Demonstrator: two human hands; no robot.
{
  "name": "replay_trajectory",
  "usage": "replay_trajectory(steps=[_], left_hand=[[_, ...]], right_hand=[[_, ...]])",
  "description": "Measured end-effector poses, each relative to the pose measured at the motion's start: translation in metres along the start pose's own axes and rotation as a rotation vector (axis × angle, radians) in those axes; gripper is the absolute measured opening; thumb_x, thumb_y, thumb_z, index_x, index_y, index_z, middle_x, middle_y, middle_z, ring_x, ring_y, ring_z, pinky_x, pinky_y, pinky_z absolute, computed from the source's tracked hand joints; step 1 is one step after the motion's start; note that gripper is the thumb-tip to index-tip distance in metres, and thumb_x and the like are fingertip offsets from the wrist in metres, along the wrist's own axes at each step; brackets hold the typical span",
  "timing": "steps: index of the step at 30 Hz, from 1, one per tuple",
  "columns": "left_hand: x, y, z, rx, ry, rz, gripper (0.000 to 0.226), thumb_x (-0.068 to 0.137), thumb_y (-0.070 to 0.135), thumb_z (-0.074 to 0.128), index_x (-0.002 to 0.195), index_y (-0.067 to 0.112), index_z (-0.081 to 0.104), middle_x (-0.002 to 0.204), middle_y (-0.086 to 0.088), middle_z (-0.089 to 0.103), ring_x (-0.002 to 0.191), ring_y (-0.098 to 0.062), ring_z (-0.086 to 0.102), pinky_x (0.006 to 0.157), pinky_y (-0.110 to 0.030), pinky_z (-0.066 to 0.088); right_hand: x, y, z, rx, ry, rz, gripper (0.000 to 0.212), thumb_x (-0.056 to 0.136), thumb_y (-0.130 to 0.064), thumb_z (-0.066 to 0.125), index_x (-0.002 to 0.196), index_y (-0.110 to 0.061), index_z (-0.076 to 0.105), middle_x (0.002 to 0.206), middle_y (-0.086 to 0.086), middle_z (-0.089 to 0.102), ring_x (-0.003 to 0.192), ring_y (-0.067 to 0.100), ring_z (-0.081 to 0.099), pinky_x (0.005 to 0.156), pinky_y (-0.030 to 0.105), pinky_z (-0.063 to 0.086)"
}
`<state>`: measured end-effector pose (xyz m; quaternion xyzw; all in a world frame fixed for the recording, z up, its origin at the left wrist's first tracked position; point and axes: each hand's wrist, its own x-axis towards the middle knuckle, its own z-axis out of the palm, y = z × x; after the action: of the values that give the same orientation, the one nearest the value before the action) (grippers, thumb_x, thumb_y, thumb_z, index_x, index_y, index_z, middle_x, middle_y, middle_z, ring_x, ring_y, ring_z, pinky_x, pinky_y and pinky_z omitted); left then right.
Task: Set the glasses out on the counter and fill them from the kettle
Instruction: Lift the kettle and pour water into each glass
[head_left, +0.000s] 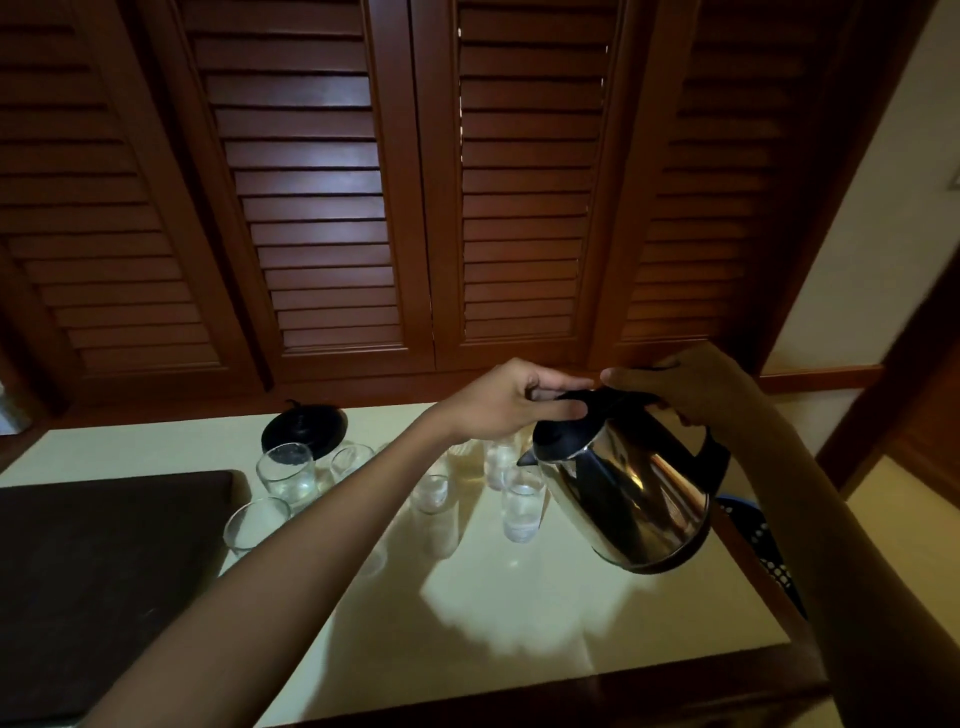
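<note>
Several glasses (523, 506): out on my counter (519, 623), some hold water
Right hand (696, 384): gripping kettle (623, 493), tipped
Left hand (511, 402): pressing its lid
Left: I judge more filling

Left forearm (332, 525) hides glasses (434, 499) partly.

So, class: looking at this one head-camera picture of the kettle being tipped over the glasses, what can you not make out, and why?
- Water level inside the kettle: its steel wall hides it.
- Any pouring stream at the spout: too dim to see.
- How full each glass is, such as the glass under the spout: clear and dim.
- Total glass count: the left hand and forearm cover some.
- The kettle handle: the right hand covers most of it.
</note>
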<state>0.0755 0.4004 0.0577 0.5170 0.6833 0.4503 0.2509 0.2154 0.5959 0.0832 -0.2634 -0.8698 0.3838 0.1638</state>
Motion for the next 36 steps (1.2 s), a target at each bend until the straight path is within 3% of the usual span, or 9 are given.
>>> replay_trajectory(steps=[4,7,12,17,24,26,29,34,36], left_hand=[[-0.019,0.000,-0.012,0.013,0.007,0.017,0.048,0.099,0.016,0.068,0.145,0.009,0.056,0.124,-0.003,0.072,0.117,0.005,0.063,0.111,-0.018,0.044],[-0.034,-0.003,-0.023,0.017,0.027,0.032,0.046,0.099,0.016,0.068,0.143,0.009,0.058,0.134,-0.003,0.070,0.118,0.008,0.063,0.109,-0.014,0.044],[-0.060,-0.007,-0.041,0.036,0.024,0.027,0.043,0.101,0.019,0.065,0.143,0.011,0.060,0.138,-0.002,0.068,0.126,-0.003,0.064,0.111,-0.020,0.046],[-0.079,-0.012,-0.055,0.037,0.014,0.006,0.042,0.103,0.016,0.061,0.144,0.008,0.059,0.139,-0.005,0.067,0.128,-0.009,0.063,0.114,-0.027,0.045],[-0.091,-0.019,-0.059,0.094,-0.007,-0.004,0.041,0.104,0.010,0.059,0.145,0.003,0.057,0.128,0.003,0.070,0.100,0.011,0.065,0.088,-0.010,0.046],[-0.092,-0.023,-0.060,0.104,-0.013,0.000,0.042,0.105,0.010,0.058,0.146,0.001,0.054,0.136,-0.011,0.068,0.112,0.003,0.066,0.090,-0.011,0.047],[-0.091,-0.026,-0.061,0.099,-0.036,-0.003,0.043,0.105,0.010,0.056,0.147,0.001,0.053,0.140,-0.015,0.065,0.125,-0.017,0.064,0.094,-0.016,0.046],[-0.089,-0.031,-0.060,0.048,-0.050,0.000,0.042,0.106,0.006,0.052,0.148,-0.001,0.050,0.139,-0.020,0.065,0.120,-0.019,0.064,0.092,-0.017,0.050],[-0.089,-0.035,-0.061,0.023,-0.057,-0.003,0.041,0.107,0.006,0.052,0.148,0.000,0.051,0.137,-0.018,0.066,0.111,-0.010,0.068,0.091,-0.017,0.052]], right_hand=[[-0.024,-0.017,0.011,0.065,0.039,0.021,0.044,0.063,-0.066,0.081,0.048,-0.027,0.070,0.044,-0.013,0.061,0.042,0.000,0.054,0.054,0.026,0.040],[-0.037,-0.032,0.022,0.071,0.069,0.047,0.054,0.055,-0.073,0.079,0.058,-0.020,0.070,0.049,-0.010,0.066,0.057,0.013,0.064,0.054,0.029,0.046],[-0.048,-0.052,0.045,-0.011,0.085,0.011,0.059,0.063,-0.072,0.079,0.078,-0.014,0.075,0.076,0.003,0.075,0.073,0.025,0.073,0.070,0.040,0.061],[-0.054,-0.069,0.063,-0.068,0.100,0.005,0.061,0.067,-0.072,0.077,0.080,-0.012,0.075,0.075,0.004,0.075,0.071,0.025,0.072,0.065,0.038,0.059],[-0.057,-0.081,0.075,-0.166,0.081,0.068,0.069,0.066,-0.078,0.073,0.078,-0.010,0.079,0.066,0.004,0.074,0.049,0.015,0.062,0.046,0.023,0.042],[-0.058,-0.083,0.077,-0.188,0.084,0.076,0.072,0.065,-0.081,0.071,0.077,-0.010,0.079,0.063,0.003,0.072,0.043,0.011,0.059,0.044,0.021,0.039],[-0.057,-0.083,0.081,-0.200,0.085,0.083,0.075,0.067,-0.081,0.069,0.083,-0.009,0.080,0.069,0.006,0.075,0.045,0.012,0.059,0.045,0.022,0.039],[-0.059,-0.085,0.084,-0.217,0.053,0.108,0.074,0.070,-0.080,0.069,0.089,-0.008,0.079,0.073,0.006,0.075,0.048,0.013,0.059,0.046,0.022,0.040],[-0.060,-0.086,0.085,-0.220,0.051,0.106,0.075,0.071,-0.079,0.069,0.090,-0.008,0.079,0.076,0.007,0.076,0.050,0.014,0.060,0.046,0.022,0.041]])
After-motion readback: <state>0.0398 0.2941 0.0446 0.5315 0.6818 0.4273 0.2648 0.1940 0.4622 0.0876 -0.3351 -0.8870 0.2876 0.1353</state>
